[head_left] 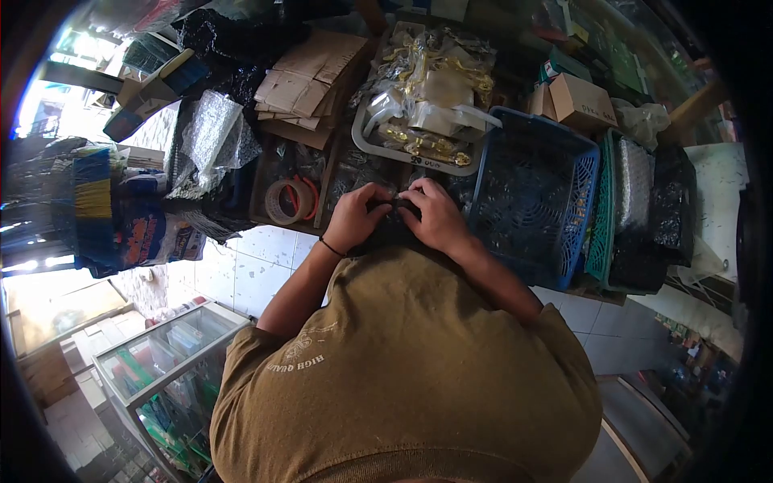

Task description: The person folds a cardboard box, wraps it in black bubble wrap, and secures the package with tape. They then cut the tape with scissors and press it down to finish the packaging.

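My left hand (359,216) and my right hand (435,214) are close together in front of my chest, at the near edge of the work table. The thumb and fingers of both are bent into a pinch, fingertips almost meeting. Whatever lies between them is too small and dark to make out. Just beyond my fingers is a white tray (378,150) heaped with clear plastic packets of gold-coloured and silvery metal pieces. To the right of my right hand sits a blue plastic basket (581,209) with small bits on its bottom.
Left of my hands are a tape roll (282,203) and an orange-handled tool (309,193). Cardboard pieces (310,76) are stacked behind them, beside bubble wrap (211,133). A green basket (605,217) and a cardboard box (581,103) stand rightward. A glass case (169,346) is at lower left.
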Demonstrator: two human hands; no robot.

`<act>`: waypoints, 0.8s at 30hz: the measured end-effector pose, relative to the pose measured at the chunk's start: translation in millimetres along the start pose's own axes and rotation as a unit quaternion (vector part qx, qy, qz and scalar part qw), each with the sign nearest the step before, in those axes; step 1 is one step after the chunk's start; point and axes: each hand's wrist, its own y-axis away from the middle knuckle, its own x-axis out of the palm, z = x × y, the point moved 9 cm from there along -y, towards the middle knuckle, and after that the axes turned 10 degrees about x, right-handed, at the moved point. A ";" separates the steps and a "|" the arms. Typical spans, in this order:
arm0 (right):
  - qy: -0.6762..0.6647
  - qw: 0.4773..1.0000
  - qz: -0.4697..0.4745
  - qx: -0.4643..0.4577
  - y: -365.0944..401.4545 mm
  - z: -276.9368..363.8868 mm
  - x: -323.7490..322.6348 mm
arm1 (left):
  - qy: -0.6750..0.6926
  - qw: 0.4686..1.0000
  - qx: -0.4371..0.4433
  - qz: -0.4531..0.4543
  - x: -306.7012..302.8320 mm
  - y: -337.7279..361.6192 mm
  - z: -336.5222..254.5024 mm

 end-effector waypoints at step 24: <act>0.022 0.999 0.036 0.029 -1.4 -9.8 5.9 | -0.128 0.986 0.110 -0.002 4.1 5.2 -21.5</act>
